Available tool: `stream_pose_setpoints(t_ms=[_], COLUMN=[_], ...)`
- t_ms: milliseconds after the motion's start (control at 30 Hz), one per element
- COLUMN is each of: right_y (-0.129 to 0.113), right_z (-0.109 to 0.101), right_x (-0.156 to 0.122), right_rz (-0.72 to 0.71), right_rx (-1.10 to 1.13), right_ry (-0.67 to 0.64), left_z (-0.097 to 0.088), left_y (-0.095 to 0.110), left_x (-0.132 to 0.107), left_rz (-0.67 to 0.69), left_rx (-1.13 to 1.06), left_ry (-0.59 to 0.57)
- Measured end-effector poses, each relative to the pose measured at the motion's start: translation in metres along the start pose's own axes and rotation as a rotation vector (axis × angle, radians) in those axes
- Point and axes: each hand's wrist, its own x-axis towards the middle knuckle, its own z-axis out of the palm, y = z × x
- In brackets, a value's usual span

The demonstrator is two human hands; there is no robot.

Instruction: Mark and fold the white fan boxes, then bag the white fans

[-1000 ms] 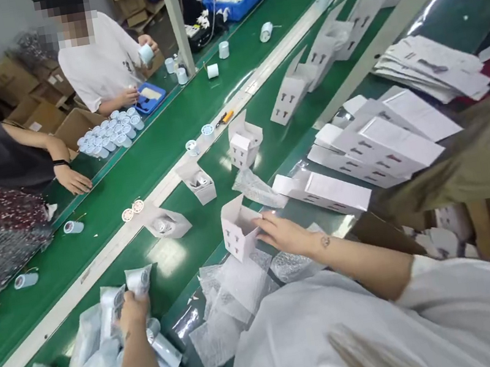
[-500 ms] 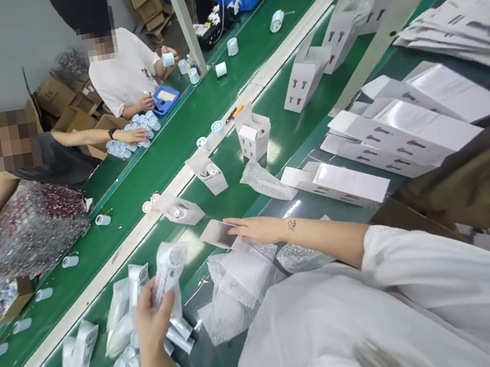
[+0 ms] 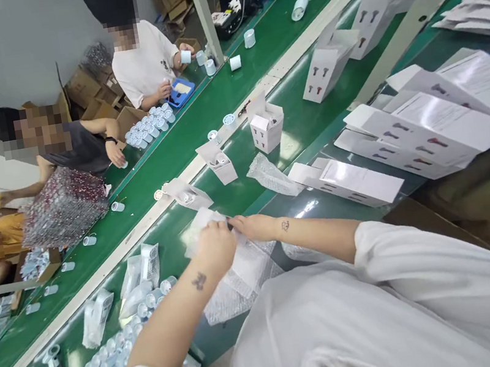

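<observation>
At six o'clock, nearest us, sheets of bubble wrap (image 3: 231, 300) lie cloudy and creased. Our left hand (image 3: 216, 245), fingers curled, meets our right hand (image 3: 252, 227), fingers held close together; we cannot tell what either pinches. Just beyond the left knuckles, at ten o'clock, shows a packet (image 3: 201, 221), whitish, soft-looking and partly hidden. Pale blue cups (image 3: 114, 353) cluster at eight. Farther out, open white boxes (image 3: 219, 167) stand from eleven to one; past them, at eleven, a co-worker (image 3: 142, 63) holds another cup (image 3: 185, 56).
</observation>
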Motion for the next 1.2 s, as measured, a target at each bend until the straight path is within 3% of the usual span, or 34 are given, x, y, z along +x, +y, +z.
stream_pose_setpoints(t_ms=[100, 167, 267, 333, 367, 433, 533, 633, 700, 800, 900, 967, 1033, 1100, 1200], right_y=[0.013, 0.025, 0.043, 0.052, 0.054, 0.048, 0.016, -0.019, -0.022, 0.017, 0.077, 0.106, 0.113, 0.095, 0.032], right_z=[-0.009, -0.008, 0.007, 0.021, 0.027, 0.037, 0.050, 0.058, 0.054, 0.024, -0.018, -0.038, -0.044, -0.036, -0.003], right_x=[-0.035, -0.077, -0.139, -0.159, -0.161, -0.147, -0.104, -0.064, -0.049, -0.036, -0.023, -0.014, -0.011, -0.016, -0.034], right_rz=[-0.021, 0.101, 0.394, 0.466, 0.455, 0.392, 0.266, 0.126, 0.108, 0.251, 0.625, 0.774, 0.771, 0.706, 0.536], right_rx=[0.207, 0.243, 0.172, 0.180, 0.216, 0.310, 0.401, 0.373, 0.347, 0.272, 0.073, 0.001, 0.016, 0.064, 0.179], right_ry=[0.043, 0.060, -0.156, -0.320, -0.338, -0.233, -0.051, -0.172, -0.209, -0.106, 0.030, -0.009, -0.086, -0.152, -0.277], left_z=[-0.007, 0.000, 0.018, 0.030, 0.034, 0.043, 0.055, 0.061, 0.061, 0.062, 0.072, 0.082, 0.092, 0.098, 0.099], left_y=[-0.026, -0.036, -0.031, -0.021, -0.017, -0.012, -0.012, -0.008, -0.004, 0.000, 0.000, -0.004, -0.010, -0.015, -0.014], left_x=[0.026, 0.037, 0.040, 0.036, 0.033, 0.027, 0.020, 0.019, 0.019, 0.018, 0.017, 0.017, 0.017, 0.018, 0.021], left_rz=[0.083, 0.135, 0.127, 0.144, 0.164, 0.154, 0.059, 0.193, 0.253, 0.083, -0.043, -0.083, -0.096, -0.074, -0.021], left_rx=[-0.074, -0.130, -0.093, -0.052, -0.037, -0.011, -0.043, -0.119, -0.109, -0.085, -0.172, -0.281, -0.402, -0.512, -0.590], left_ry=[-0.140, -0.169, -0.013, 0.123, 0.177, 0.270, 0.383, 0.340, 0.305, 0.355, 0.445, 0.546, 0.660, 0.731, 0.706])
